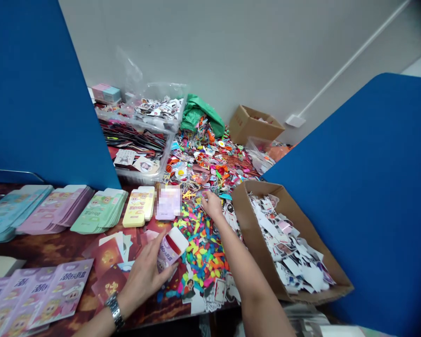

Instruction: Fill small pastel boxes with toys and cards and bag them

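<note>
My left hand point(145, 269), with a metal watch on its wrist, grips a small purple cardboard box point(167, 252). The box tilts, its white top flap is up, and something red shows inside. My right hand point(212, 204) is at the near edge of a heap of small trinkets point(210, 164), its fingers bent together; whatever they pinch is too small to make out. Below my right hand lie many bright coloured small pieces point(199, 248). A yellow star-like trinket point(188, 194) is just left of its fingertips. Red envelopes point(108, 257) and paper cards lie beside my left hand.
Stacks of blue point(17, 210), purple point(56, 208), green point(100, 210) and yellow boxes point(138, 206) line the left. Purple packs point(61, 292) lie nearer. A carton of paper cutouts point(243, 206) stands right. Clear bins point(166, 159) are behind; blue partitions point(382, 187) flank the table.
</note>
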Demonstrator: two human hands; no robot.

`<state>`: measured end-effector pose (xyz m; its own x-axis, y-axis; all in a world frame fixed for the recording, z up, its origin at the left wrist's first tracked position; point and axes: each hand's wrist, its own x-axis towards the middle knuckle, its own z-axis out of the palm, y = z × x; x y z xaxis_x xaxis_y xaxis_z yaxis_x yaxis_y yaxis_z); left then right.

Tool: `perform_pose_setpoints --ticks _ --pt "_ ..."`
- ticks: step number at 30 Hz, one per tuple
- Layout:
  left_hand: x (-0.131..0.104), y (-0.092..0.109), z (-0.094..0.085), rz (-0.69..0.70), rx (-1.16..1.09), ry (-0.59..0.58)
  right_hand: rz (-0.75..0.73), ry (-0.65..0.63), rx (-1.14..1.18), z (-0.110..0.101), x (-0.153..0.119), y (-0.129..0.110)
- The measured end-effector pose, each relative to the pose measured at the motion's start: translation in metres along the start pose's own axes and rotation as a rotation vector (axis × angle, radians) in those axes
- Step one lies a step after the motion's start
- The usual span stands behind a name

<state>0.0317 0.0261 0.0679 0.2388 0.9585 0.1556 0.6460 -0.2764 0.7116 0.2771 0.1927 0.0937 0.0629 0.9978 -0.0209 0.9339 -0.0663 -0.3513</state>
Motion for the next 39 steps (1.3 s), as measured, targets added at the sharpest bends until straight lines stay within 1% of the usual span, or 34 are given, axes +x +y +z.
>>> perform_pose_setpoints --ticks 1,3,6,9,13,17,22,26,32,39 --pt "-0.001 -0.001 0.0 -0.003 0.003 -0.001 0.032 -0.002 -0.034 0.006 0.01 0.001" --pt "-0.003 -0.005 0.001 -0.011 0.015 0.006 0.079 -0.013 -0.091 0.016 0.022 0.002" --pt "-0.007 -0.014 0.002 -0.008 0.041 0.036 0.076 -0.024 -0.147 0.021 0.023 0.004" --pt "-0.008 -0.02 0.003 0.005 0.061 0.066 -0.015 -0.014 -0.171 0.016 0.018 0.009" --pt "-0.006 -0.014 0.005 0.013 0.036 0.057 -0.157 -0.031 -0.17 0.013 0.017 0.01" --pt "-0.004 -0.007 0.003 0.032 -0.001 0.052 -0.245 -0.051 -0.165 0.021 0.023 0.004" --pt "-0.007 -0.012 0.001 0.0 0.013 0.092 -0.324 -0.069 -0.136 0.021 0.026 0.005" --pt "-0.007 -0.012 0.002 -0.004 0.016 0.082 -0.315 -0.109 -0.135 0.023 0.029 0.004" --pt "-0.004 -0.005 -0.003 0.02 -0.001 0.044 -0.234 -0.13 -0.191 0.035 0.034 -0.011" --pt "-0.003 -0.004 -0.004 -0.033 -0.024 0.036 -0.241 -0.18 -0.205 0.028 0.039 -0.018"
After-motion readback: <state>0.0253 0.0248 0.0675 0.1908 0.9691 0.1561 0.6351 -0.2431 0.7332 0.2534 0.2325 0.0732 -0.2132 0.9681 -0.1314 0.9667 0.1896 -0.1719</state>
